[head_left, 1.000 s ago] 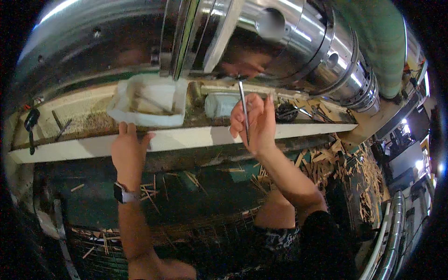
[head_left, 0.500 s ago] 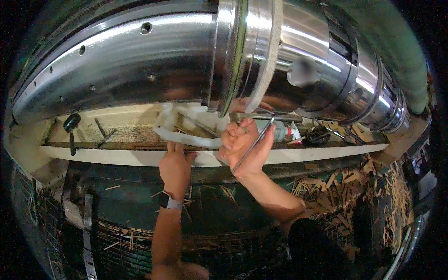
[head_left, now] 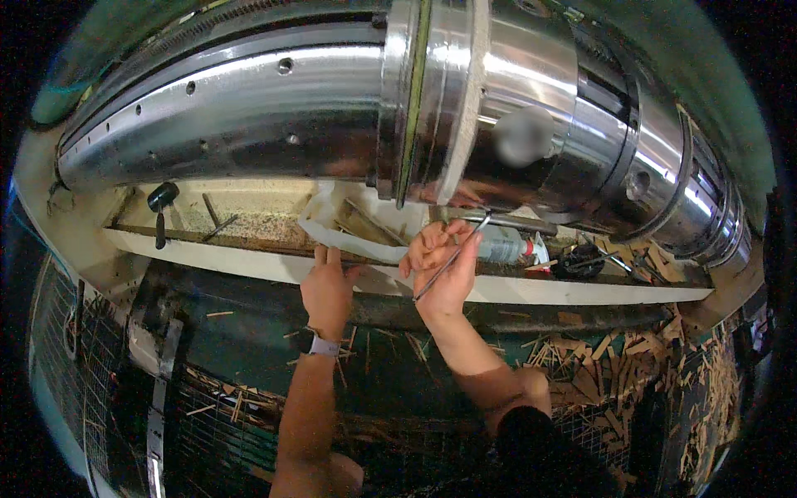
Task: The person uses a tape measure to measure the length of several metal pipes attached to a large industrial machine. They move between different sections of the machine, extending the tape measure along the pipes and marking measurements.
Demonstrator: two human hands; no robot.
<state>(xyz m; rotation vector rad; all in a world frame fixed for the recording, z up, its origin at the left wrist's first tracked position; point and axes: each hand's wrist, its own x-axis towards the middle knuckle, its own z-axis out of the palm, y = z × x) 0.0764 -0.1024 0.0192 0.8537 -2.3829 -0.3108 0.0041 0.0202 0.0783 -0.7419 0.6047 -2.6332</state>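
Note:
My right hand is closed round a thin metal hex key, held slantwise with its bent upper end just below the big steel cylinder. My left hand rests on the pale front ledge of the trough, two fingers stretched forward and the thumb apart; I see nothing in it. Behind that hand lies a whitish translucent plastic container with a cut-open side. Close behind my right hand lies a clear bottle with a red-and-white spray top.
In the trough, a black mallet leans at the left, beside thin dark rods. Several tools and a dark round object lie at the right. Cardboard strips litter the lower right, over wire mesh.
The view has shifted and tilted slightly, so the cylinder and trough sit differently in the picture. Both hands keep nearly the same places, the right still gripping the hex key.

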